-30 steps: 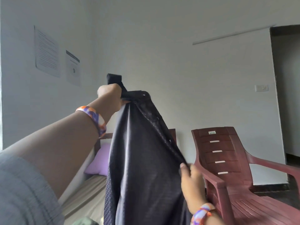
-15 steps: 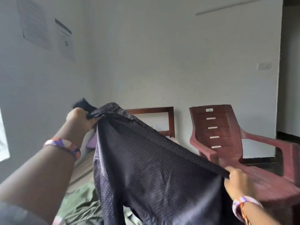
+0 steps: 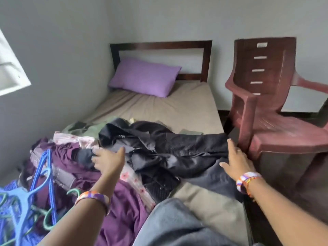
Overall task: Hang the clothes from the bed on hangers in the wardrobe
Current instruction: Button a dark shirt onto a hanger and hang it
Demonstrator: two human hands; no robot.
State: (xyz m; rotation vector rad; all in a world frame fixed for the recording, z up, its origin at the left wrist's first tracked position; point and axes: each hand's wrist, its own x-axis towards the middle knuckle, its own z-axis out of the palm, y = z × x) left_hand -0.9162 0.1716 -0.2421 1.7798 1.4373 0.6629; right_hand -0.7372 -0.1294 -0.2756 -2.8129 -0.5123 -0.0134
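From your head camera you see one bed (image 3: 186, 103) with a single purple pillow (image 3: 144, 77) at its headboard and one dark red plastic chair (image 3: 269, 96) just beside its right edge. The clothes lie heaped across the near half of the mattress: one dark dotted garment (image 3: 177, 148) spread in the middle, one purple garment (image 3: 122, 201) to its left, a pink floral piece (image 3: 78, 139) and an olive green one (image 3: 88, 128) behind. How many more pieces lie under them you cannot tell. At the left edge lies a tangle of hangers: at least two blue hangers (image 3: 42, 174) and at least one green hanger (image 3: 48, 219); the exact count is unclear.

Your left hand (image 3: 108, 160) hovers over the pile, fingers spread wide, holding nothing. Your right hand (image 3: 236, 160) has its fingers straight and splayed over the dark garment's right end, next to the chair leg.
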